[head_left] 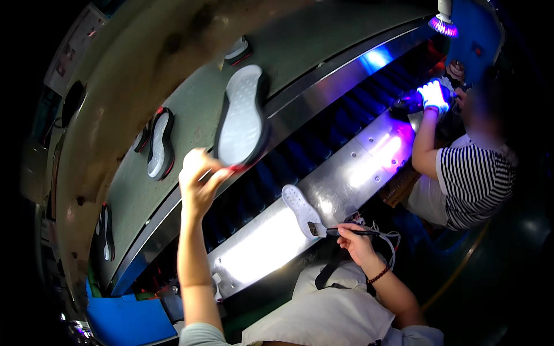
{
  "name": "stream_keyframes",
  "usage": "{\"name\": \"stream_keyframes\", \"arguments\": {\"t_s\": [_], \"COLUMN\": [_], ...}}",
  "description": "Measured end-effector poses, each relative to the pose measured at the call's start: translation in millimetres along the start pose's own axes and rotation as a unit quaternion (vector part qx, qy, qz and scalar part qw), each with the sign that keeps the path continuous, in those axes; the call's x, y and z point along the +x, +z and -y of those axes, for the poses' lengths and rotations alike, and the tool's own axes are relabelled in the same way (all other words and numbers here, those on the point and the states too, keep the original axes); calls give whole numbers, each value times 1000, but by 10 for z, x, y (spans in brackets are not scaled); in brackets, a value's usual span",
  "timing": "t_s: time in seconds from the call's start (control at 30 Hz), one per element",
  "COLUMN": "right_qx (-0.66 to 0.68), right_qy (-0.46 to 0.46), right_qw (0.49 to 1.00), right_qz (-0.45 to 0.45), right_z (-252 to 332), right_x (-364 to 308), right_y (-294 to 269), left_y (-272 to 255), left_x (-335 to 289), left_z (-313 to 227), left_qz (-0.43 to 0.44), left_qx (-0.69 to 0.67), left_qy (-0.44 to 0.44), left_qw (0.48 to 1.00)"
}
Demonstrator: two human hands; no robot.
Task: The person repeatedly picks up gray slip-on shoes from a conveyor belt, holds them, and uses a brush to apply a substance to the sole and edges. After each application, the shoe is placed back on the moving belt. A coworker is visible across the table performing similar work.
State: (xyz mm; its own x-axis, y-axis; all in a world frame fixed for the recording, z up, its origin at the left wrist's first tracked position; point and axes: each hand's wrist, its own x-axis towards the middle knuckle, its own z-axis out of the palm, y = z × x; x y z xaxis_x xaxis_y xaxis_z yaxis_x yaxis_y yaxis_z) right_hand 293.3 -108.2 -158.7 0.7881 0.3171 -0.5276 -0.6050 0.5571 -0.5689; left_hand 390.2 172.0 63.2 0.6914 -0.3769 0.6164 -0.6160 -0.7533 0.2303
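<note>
My left hand (197, 177) grips the heel end of a black shoe sole with a white tread (242, 118), which lies on the green conveyor belt (190, 127). My right hand (356, 241) holds a small black brush (334, 231) by its handle. The brush tip touches the edge of a white sole (299, 209) lying on the shiny metal ledge (271, 245) in front of me.
More black and white soles (160, 144) ride the green belt further along. A dark blue slatted belt (323, 135) runs between the green belt and the ledge. A person in a striped shirt (476, 179) with a white glove (433, 95) works at the right under a purple lamp (443, 24).
</note>
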Motion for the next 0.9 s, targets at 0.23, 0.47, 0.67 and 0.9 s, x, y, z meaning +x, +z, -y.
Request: {"name": "stream_keyframes", "arguments": {"t_s": [0.23, 0.47, 0.67, 0.9], "right_qx": [-9, 13, 51, 97], "right_qy": [1, -28, -68, -117], "right_qw": [998, 998, 996, 988], "right_qz": [56, 60, 31, -7], "right_z": [-238, -352, -427, -404], "right_x": [2, -186, -424, -647], "right_y": [242, 252, 140, 25], "left_y": [236, -209, 9, 345], "left_x": [-974, -923, 80, 754], "left_z": [-398, -172, 304, 1100], "left_qz": [-431, -192, -188, -264], "left_qx": [-498, -688, -647, -680], "left_qy": [-387, -472, -485, -473], "left_qw": [645, 518, 558, 495]}}
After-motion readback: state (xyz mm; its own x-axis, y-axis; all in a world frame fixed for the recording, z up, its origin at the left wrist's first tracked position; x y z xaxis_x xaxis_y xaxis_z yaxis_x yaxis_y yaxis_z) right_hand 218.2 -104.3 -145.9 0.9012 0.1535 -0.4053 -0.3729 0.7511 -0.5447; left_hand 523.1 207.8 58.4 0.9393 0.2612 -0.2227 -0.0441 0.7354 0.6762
